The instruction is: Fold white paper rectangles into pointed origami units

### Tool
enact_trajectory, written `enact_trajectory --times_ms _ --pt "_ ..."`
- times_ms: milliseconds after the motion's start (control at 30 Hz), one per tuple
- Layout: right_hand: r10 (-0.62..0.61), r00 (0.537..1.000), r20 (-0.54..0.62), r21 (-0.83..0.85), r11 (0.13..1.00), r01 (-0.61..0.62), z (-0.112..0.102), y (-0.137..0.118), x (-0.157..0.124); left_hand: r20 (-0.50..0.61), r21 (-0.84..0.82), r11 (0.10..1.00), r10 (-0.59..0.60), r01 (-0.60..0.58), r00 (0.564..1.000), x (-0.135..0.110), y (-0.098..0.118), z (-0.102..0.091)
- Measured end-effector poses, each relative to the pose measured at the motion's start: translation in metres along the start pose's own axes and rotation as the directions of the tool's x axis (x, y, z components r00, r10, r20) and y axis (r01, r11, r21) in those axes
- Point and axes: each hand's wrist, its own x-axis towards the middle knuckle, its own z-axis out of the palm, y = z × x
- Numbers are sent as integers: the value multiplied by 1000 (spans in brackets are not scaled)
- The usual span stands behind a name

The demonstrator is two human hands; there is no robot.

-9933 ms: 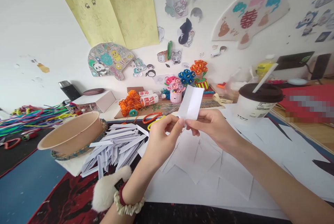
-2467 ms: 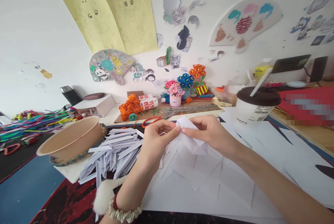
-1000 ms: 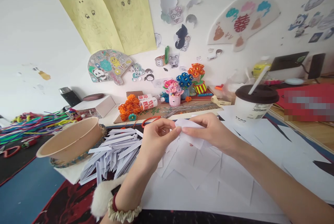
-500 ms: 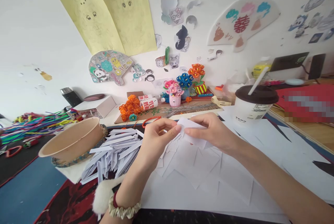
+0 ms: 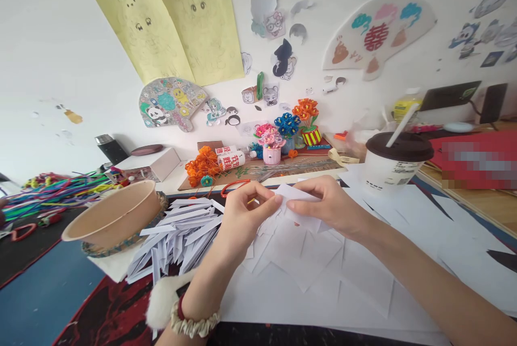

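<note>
A small piece of white paper (image 5: 302, 207) is held up between my two hands, just above the table. My left hand (image 5: 251, 207) pinches its left edge between thumb and fingers. On the other side, my right hand (image 5: 323, 203) grips it with the thumb on the near face and the fingers behind. Below lie loose white paper pieces (image 5: 307, 260), overlapping on larger white sheets (image 5: 363, 292). Left of my left wrist is a heap of narrow folded paper strips (image 5: 177, 241).
A tan bowl (image 5: 109, 217) stands left of the strips. At right is a lidded cup with a straw (image 5: 393, 166). Pipe-cleaner flowers (image 5: 271, 144) line the back near the wall. A fluffy white object (image 5: 161, 303) lies by my left wrist; bright pipe cleaners (image 5: 56, 200) lie far left.
The whole view has shifted slightly. Both hands keep their hold on the paper, with only a small shift of the fingers of my left hand.
</note>
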Motion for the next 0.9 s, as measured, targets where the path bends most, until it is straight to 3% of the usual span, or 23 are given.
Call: enact_trajectory --times_ms 533,767,900 --pt "-21 1000 21 17 1000 21 -1 -5 -1 -9 75 996 54 -53 999 0 3 0" --pt "44 999 0 -48 998 -44 -1 -4 -2 -73 361 909 252 -210 965 -4 1 1" --pt "29 999 -22 -53 998 -30 -2 -5 -2 -64 374 906 240 -200 969 -2 2 1"
